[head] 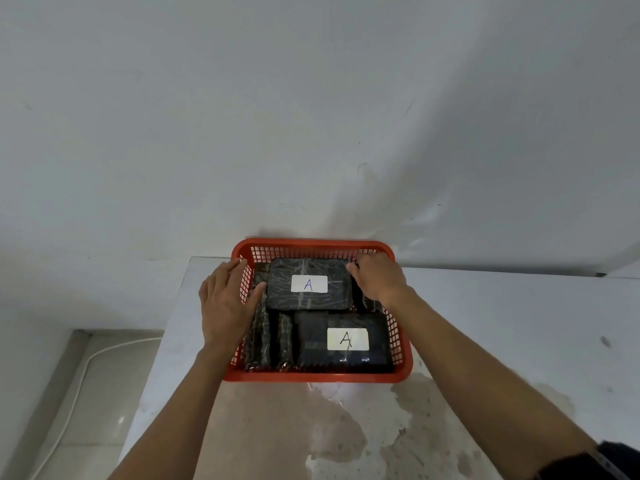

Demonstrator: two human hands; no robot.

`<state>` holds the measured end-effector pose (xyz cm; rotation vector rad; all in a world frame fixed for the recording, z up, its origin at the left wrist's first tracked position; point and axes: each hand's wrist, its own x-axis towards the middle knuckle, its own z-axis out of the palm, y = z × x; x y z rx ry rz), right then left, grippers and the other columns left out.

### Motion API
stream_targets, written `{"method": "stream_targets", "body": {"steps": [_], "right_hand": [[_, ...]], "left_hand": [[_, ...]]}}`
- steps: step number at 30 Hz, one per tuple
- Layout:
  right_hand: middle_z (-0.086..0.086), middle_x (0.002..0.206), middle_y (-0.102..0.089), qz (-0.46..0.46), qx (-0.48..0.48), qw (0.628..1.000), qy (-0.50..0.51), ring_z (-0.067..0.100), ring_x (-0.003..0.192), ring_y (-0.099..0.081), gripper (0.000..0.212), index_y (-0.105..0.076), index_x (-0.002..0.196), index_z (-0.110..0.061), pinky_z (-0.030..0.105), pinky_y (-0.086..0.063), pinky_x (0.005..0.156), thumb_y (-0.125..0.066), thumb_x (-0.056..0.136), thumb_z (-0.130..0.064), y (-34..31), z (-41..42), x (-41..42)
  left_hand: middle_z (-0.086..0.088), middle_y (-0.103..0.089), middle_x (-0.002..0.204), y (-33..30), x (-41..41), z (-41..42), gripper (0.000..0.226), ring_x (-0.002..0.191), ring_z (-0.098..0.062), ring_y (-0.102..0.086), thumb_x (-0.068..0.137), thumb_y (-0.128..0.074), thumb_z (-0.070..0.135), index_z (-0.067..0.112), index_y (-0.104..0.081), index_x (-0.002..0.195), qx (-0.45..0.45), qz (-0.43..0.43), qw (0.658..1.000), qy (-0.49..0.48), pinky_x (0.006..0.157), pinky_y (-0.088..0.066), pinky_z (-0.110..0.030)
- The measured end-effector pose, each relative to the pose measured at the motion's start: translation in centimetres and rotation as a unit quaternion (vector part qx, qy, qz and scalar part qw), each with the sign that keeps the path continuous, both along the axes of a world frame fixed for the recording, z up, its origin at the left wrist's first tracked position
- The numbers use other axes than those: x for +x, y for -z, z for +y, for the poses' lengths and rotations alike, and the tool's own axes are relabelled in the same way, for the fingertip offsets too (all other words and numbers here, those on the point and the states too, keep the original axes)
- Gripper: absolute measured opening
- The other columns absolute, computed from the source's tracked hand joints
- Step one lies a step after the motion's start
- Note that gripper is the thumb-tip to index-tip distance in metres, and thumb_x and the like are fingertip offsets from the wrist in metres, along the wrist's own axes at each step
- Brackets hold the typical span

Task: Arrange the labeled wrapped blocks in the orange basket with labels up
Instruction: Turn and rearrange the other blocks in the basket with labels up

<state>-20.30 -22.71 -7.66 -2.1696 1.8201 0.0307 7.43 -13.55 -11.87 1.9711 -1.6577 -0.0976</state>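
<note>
Orange plastic mesh, that's the basket I'm looking down on, sitting on a stained white table and pushed up close to the pale wall behind it. Inside the basket, toward its far wall, a black wrapped block lies flat with its white label facing up, and I read a handwritten "A" on it. It rides higher than its neighbours, resting on other wrapped blocks beneath. Toward the basket's near right corner a second block also lies flat, its label up, another "A". Along the basket's left side, several blocks stand on edge, and I can't read any labels there.

My left hand sits over the basket's left rim, fingers spread and extended, the thumb touching the left edge of the far block. My right hand comes in over the basket's far right corner, fingers curled down against that same block's right end. So the far block is bracketed between both hands; whether the right fingers actually grip under it I can't tell, since they're hidden behind the hand. A white cable runs along the floor, well left of the basket.
</note>
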Motion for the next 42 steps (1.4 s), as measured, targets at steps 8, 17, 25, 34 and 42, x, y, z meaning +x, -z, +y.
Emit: {"method": "stream_targets", "body": {"steps": [8, 17, 25, 34, 42], "right_hand": [[0.006, 0.127, -0.062, 0.185, -0.012, 0.968, -0.170, 0.029, 0.124, -0.045, 0.058, -0.064, 0.123, -0.019, 0.044, -0.029, 0.104, -0.026, 0.099, -0.056, -0.2, -2.6, -2.3], [-0.010, 0.106, -0.062, -0.100, -0.014, 0.989, -0.111, 0.015, 0.103, -0.054, 0.022, -0.059, 0.097, -0.038, 0.042, -0.031, 0.096, -0.055, 0.089, -0.058, 0.0, -2.2, -4.5], [-0.006, 0.104, -0.055, -0.168, 0.013, 0.984, -0.056, 0.014, 0.099, -0.050, 0.021, -0.053, 0.080, -0.032, 0.045, -0.036, 0.101, -0.071, 0.083, -0.042, -1.1, -1.7, -5.4], [0.003, 0.124, -0.063, -0.208, 0.113, 0.969, -0.066, 0.019, 0.106, -0.059, 0.035, -0.064, 0.124, -0.024, 0.035, -0.045, 0.095, -0.068, 0.090, -0.025, -2.4, -2.3, -6.5], [-0.024, 0.097, -0.054, -0.220, 0.103, 0.967, -0.077, 0.006, 0.088, -0.056, 0.016, -0.067, 0.102, -0.034, 0.028, -0.044, 0.083, -0.070, 0.087, -0.035, -2.7, -1.6, -6.0]], "left_hand": [[-0.002, -0.054, 0.135, 0.7, 0.5, 0.1, 0.057, 0.124, -0.023, -0.050, 0.089, -0.057, 0.053, 0.018, -0.051, 0.134, 0.007, -0.008, 1.000, 0.002, 0.103, -0.041, -0.046], [-0.004, -0.056, 0.131, 0.7, 0.2, 0.1, 0.057, 0.121, -0.024, -0.053, 0.088, -0.058, 0.053, 0.016, -0.053, 0.132, 0.004, -0.029, 1.000, -0.001, 0.100, -0.045, -0.046], [-0.004, -0.056, 0.131, 0.7, 0.3, 0.2, 0.058, 0.121, -0.025, -0.053, 0.087, -0.058, 0.053, 0.017, -0.052, 0.131, 0.012, -0.034, 0.999, -0.003, 0.096, -0.048, -0.048], [-0.003, -0.056, 0.130, 1.1, 0.4, 0.0, 0.057, 0.120, -0.024, -0.051, 0.087, -0.056, 0.055, 0.018, -0.052, 0.130, 0.012, -0.042, 0.999, -0.005, 0.093, -0.049, -0.048], [-0.003, -0.056, 0.131, 1.4, 0.5, 0.0, 0.059, 0.121, -0.025, -0.051, 0.087, -0.054, 0.058, 0.020, -0.050, 0.131, 0.022, -0.044, 0.999, -0.008, 0.093, -0.049, -0.049]]}}
